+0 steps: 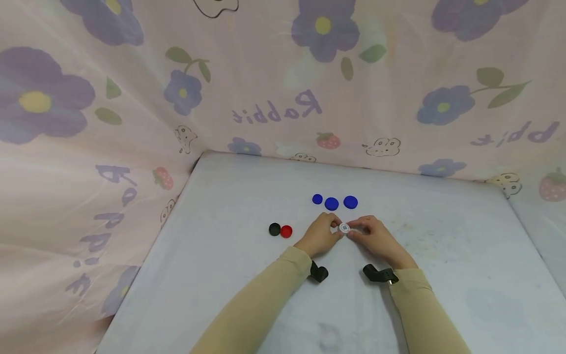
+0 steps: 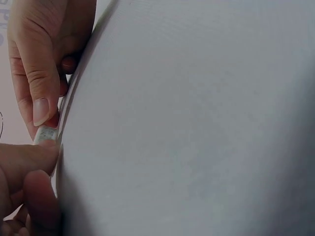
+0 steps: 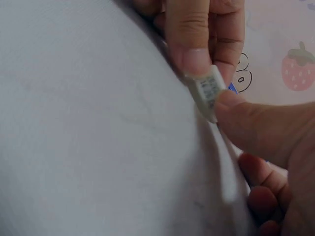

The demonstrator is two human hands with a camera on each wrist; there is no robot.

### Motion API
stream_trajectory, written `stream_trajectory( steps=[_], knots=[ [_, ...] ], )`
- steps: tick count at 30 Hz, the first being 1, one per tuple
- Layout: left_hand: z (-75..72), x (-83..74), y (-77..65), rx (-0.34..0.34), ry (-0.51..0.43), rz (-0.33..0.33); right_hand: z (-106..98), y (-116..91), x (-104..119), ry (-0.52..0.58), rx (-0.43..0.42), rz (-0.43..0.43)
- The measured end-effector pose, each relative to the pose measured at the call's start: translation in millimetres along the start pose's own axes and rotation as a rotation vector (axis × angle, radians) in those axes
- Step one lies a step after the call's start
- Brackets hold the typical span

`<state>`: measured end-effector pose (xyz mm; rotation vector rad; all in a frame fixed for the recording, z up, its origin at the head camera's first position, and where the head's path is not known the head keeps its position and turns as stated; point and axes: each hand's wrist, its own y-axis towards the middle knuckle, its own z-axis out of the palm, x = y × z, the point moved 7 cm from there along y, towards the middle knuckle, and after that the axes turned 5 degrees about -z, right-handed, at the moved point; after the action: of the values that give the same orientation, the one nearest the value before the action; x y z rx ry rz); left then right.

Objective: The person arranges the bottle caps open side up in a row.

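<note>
Both hands meet at a small white round piece [image 1: 344,227] with a grey mark on its top and small print on its side. My left hand [image 1: 320,236] pinches it from the left, thumb toward me. From the other side my right hand [image 1: 375,238] pinches it between thumb and fingers. The right wrist view shows the printed side of the white piece [image 3: 208,92] between the two thumbs. In the left wrist view only a bit of the white piece [image 2: 47,133] shows, the rest covered by fingers.
Beyond the hands lie three blue discs [image 1: 331,204] in a row. Left of the left hand, a black disc [image 1: 274,229] and a red disc [image 1: 286,231] lie side by side on the white table [image 1: 212,236]. Flower-printed cloth [image 1: 265,73] hangs at the back and sides.
</note>
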<state>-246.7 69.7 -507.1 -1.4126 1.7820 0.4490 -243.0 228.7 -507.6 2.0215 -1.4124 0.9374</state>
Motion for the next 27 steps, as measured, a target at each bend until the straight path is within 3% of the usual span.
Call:
stream_trajectory(
  steps=[16, 21, 27],
  knots=[
    [0.8, 3.8, -0.8, 0.002, -0.015, -0.012, 2, -1, 2, 0.038, -0.011, 0.063],
    [-2.6, 5.3, -7.0, -0.022, -0.088, -0.003, 5, -3, 10, 0.03, 0.005, 0.082],
    [-9.9, 0.8, -18.6, -0.041, -0.159, 0.023, 8, -7, 23, 0.047, -0.048, 0.052]
  ],
)
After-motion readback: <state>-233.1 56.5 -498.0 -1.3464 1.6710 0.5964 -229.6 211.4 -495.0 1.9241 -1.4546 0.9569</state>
